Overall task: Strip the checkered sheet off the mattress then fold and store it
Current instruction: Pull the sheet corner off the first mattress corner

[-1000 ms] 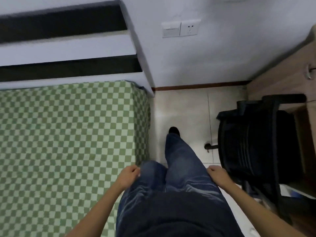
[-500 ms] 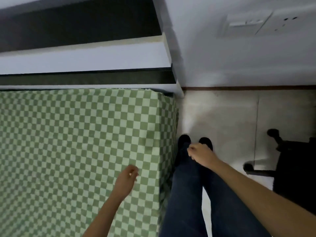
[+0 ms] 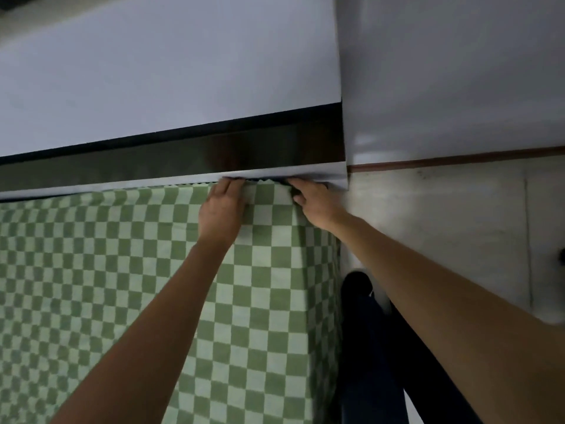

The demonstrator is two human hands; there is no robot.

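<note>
The checkered sheet (image 3: 153, 301) is shown still stretched flat over the mattress; stripping is judged barely begun, folding and storing remaining. The left hand (image 3: 221, 214) and right hand (image 3: 316, 203) are seen with fingers closed on its far corner hem. The headboard (image 3: 171, 160), just beyond the fingers, crowds the gap.
</note>
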